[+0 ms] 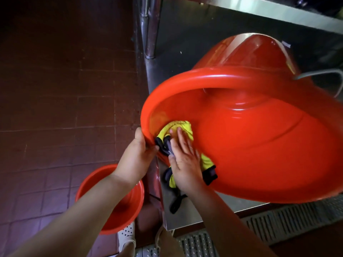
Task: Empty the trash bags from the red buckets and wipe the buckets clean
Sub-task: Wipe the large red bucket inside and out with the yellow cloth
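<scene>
Red bucket [250,138] on its side on a steel table [185,43], being wiped inside.

Its open mouth faces near and left, overhanging the table's near edge. The left hand [136,156] grips the near-left rim, thumb curled over the lip. The right hand [182,160] lies flat with straight fingers, pressing a yellow cloth [181,127] with dark trim against the inner wall just inside that rim. 1 more red bucket, the second bucket [118,206], stands upright on the tiled floor [55,89] at near left.
</scene>
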`<state>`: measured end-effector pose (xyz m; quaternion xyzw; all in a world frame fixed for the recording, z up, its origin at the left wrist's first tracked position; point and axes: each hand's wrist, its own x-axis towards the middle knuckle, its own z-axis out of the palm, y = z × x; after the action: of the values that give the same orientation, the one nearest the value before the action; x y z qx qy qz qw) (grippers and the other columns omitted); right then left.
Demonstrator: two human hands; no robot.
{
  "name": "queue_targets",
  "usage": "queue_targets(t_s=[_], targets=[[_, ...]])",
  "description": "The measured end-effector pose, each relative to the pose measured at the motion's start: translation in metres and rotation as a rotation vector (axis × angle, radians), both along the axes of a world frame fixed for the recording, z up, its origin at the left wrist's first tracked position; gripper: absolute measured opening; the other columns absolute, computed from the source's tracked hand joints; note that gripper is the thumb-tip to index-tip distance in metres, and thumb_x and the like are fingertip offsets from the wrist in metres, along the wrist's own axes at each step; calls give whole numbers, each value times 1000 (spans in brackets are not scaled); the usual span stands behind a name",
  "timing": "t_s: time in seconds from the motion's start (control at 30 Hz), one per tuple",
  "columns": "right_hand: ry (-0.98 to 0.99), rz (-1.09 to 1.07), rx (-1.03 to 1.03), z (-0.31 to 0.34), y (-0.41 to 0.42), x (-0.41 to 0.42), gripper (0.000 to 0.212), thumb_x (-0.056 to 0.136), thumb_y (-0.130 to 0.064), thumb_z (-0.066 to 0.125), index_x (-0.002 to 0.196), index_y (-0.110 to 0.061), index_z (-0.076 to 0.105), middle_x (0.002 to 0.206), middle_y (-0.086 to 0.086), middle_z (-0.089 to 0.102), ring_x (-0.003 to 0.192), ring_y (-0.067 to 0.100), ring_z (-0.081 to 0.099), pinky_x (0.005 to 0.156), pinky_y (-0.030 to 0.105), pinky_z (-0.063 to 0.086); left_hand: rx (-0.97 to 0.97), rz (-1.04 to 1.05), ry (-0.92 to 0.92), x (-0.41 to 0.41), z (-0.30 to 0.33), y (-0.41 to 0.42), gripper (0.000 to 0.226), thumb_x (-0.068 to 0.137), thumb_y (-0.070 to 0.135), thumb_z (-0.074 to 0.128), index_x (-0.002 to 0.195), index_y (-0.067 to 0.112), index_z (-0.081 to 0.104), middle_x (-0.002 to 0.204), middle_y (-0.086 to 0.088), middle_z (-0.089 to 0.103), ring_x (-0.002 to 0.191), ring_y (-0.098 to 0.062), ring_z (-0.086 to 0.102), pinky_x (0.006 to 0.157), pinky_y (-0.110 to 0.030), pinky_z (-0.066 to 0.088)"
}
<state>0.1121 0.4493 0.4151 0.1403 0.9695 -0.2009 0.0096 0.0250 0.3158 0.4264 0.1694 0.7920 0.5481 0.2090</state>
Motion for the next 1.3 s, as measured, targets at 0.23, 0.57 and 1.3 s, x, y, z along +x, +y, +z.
queue_targets(t_s=[0.23, 0.57, 1.3], targets=[[-73, -38, 54, 0, 61, -55, 51, 97, -22, 44, 147, -21, 31, 158, -8, 10, 144, 15, 15, 111, 31, 14, 31, 36, 87, -27, 30, -10, 27, 87, 8, 63, 97, 16, 39, 88, -15, 65, 84, -32, 65, 79, -52, 52], [-331, -228, 175, 3, 145, -119, 59, 97, -30, 35, 150, -32, 10, 159, -11, 0, 146, 15, 3, 114, 38, 9, 68, 88, 184, -34, 34, -7, 25, 86, 9, 64, 98, 21, 46, 79, 10, 61, 69, 5, 59, 67, -9, 46], [-61, -184, 142, -5, 88, -53, 49, 97, -22, 45, 145, -22, 34, 158, -6, 15, 144, 15, 17, 108, 30, 16, 132, -95, 135, -33, 37, -3, 20, 90, 14, 59, 85, 23, 42, 73, 5, 59, 66, -5, 52, 66, -30, 46]])
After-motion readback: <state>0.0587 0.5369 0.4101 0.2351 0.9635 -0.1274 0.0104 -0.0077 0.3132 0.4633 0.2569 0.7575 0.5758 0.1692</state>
